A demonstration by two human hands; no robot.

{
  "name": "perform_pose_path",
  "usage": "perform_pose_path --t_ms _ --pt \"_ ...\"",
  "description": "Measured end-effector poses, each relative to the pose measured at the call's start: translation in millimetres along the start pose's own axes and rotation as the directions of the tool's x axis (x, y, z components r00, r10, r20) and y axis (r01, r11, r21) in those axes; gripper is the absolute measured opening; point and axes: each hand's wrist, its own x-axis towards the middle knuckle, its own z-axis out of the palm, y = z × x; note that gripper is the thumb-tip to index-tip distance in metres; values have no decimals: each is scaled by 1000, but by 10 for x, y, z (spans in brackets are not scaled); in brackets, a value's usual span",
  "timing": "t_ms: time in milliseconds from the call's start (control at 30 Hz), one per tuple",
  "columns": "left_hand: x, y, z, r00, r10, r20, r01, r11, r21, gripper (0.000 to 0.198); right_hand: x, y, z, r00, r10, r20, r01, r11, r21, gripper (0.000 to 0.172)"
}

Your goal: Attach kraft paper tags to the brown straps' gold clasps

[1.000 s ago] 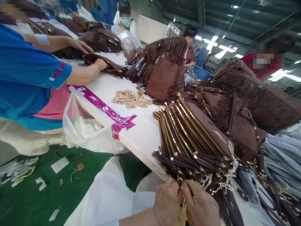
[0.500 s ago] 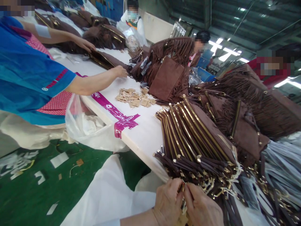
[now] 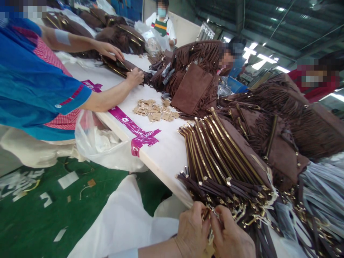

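Note:
At the near edge of the table, my left hand and my right hand meet, fingertips pinched together. Between them runs the pale string of a hang tag, whose card dangles below, partly hidden by my fingers. Some gold hardware shows at the fingertips, but its shape is too small to make out. Just beyond lies a row of brown pouches with gold zippers, overlapping one another. Their dark straps point toward me, with clasps and white strings at the ends.
Loose hang tags lie in a pile on the white table. Fringed brown bags are heaped behind. A co-worker in blue handles a brown bag at left. A clear plastic bag hangs by the table edge, marked with purple tape.
My hands stay together, with the fingertips slightly shifted and more string showing above them. The co-worker's left-side hand has moved right along the brown bag.

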Motion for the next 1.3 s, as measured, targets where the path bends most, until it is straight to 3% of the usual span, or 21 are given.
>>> perform_pose_path --t_ms 133,200,400,500,767,1000,1200,1300 --pt "0 7 -4 1000 -20 -4 19 999 -28 13 -38 -66 29 991 127 -37 -126 991 32 35" --pt "9 8 -5 1000 -25 1 25 999 -46 13 -54 -76 46 988 136 -68 -132 989 70 37" --pt "26 -4 -9 999 -24 21 25 999 -47 13 -120 95 161 986 -53 -159 71 991 114 26" --pt "23 -19 -8 999 -35 33 36 998 -55 13 -145 153 200 986 -81 -142 95 991 91 25" --pt "18 -47 -2 999 -28 46 30 999 -45 16 -96 34 215 943 18 -333 25 992 125 19" --pt "24 -27 -9 996 -63 62 66 996 -53 18 -105 70 246 948 70 -309 -72 997 7 23" --pt "30 22 -14 994 -93 55 97 991 -87 22 -113 -2 328 929 205 -310 -219 976 -11 24" --pt "34 31 -2 992 -115 49 119 987 -104 22 -145 -8 387 930 224 -290 -232 973 5 25"
